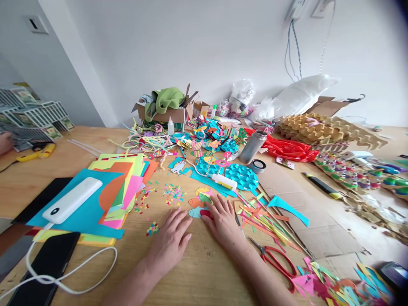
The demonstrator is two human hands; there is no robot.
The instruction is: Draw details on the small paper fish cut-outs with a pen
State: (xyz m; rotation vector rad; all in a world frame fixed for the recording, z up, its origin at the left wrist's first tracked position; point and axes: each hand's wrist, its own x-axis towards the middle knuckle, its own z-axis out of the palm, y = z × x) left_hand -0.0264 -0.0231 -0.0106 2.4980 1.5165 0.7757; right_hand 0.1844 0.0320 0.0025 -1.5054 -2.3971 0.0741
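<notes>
Several small paper fish lie on the wooden table between and beyond my hands, among them a light blue fish (194, 212) and a yellow one (204, 191). My right hand (223, 216) rests over part of the fish with its fingers spread, hiding some of them. To the left, my left hand (170, 233) lies palm down with its fingers apart, close to the blue fish. Little piles of paper confetti (174, 193) sit beyond it. A white glue bottle (224, 182) lies on its side past my right hand. Red-handled scissors (274, 257) lie beside my right forearm.
On the left, coloured paper sheets (86, 159) carry a white power bank (72, 200), with a phone (47, 263) nearby. A metal flask (253, 146) stands at the back. Paper strips (267, 221), a cutter (321, 185) and egg trays (312, 129) are on the right. Another person's hand (5, 141) shows far left.
</notes>
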